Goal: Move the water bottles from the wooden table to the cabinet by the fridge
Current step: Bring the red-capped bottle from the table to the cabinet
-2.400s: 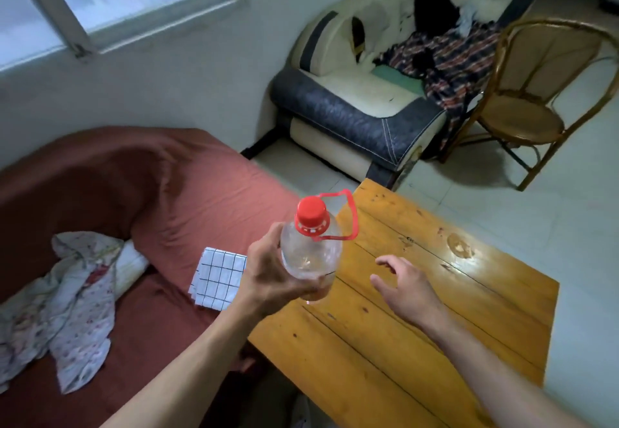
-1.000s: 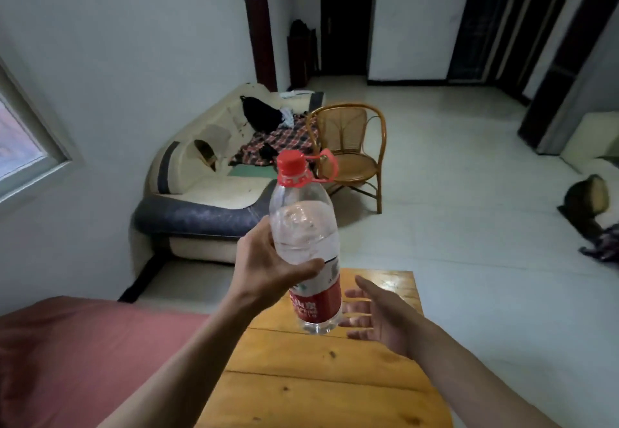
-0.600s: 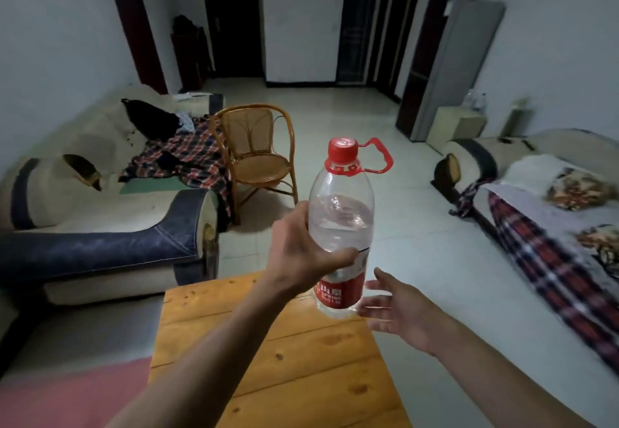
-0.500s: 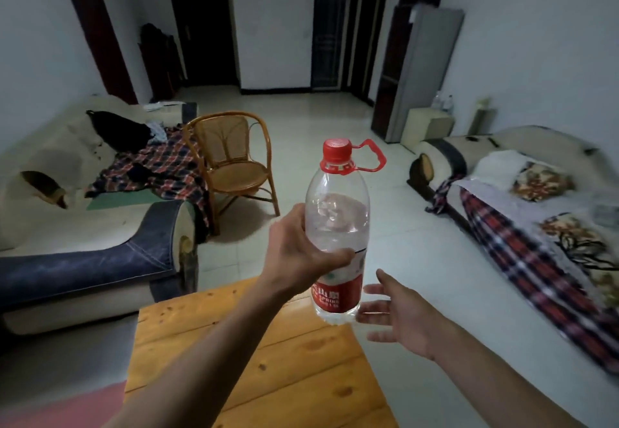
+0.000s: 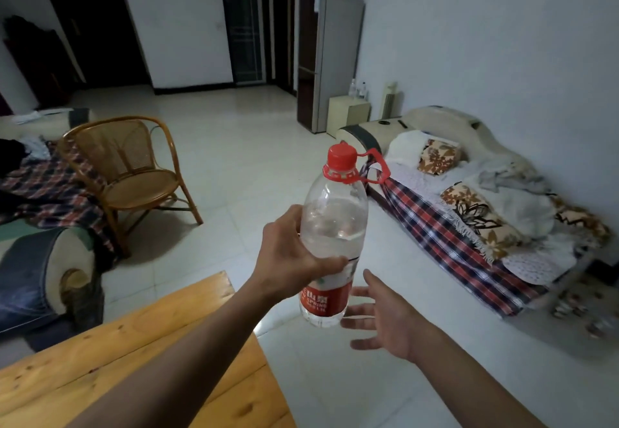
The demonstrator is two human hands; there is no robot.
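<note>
The left hand (image 5: 288,260) is gripping a water bottle (image 5: 331,240) near the middle of the frame, thumb and fingers curling round its clear body just above the red label. The bottle is standing nearly upright in the air, tilting slightly, with a red cap and a red carry loop sticking out to the right of the neck; water is filling it to about the shoulder. The right hand (image 5: 385,320) is hovering just lower right of the bottle's base, palm turning toward it, fingers spreading loosely and holding nothing; whether a fingertip is touching the base cannot be told.

Both forearms are reaching in from the bottom edge. Under the left forearm, the wooden worktop (image 5: 140,354) is filling the lower left of the frame, with the bottle hanging just past its far corner, over pale floor tiles.

In the upper middle, well apart from the hands, a tall fridge (image 5: 330,59) is standing against the wall, with a low cream cabinet (image 5: 348,114) just beside it on the right. 2 small clear bottles (image 5: 357,87) are sitting on the cabinet top. A rattan chair (image 5: 130,173) is standing at mid left, and a sofa (image 5: 469,206) covered in plaid and floral cloths is running along the right wall.
</note>
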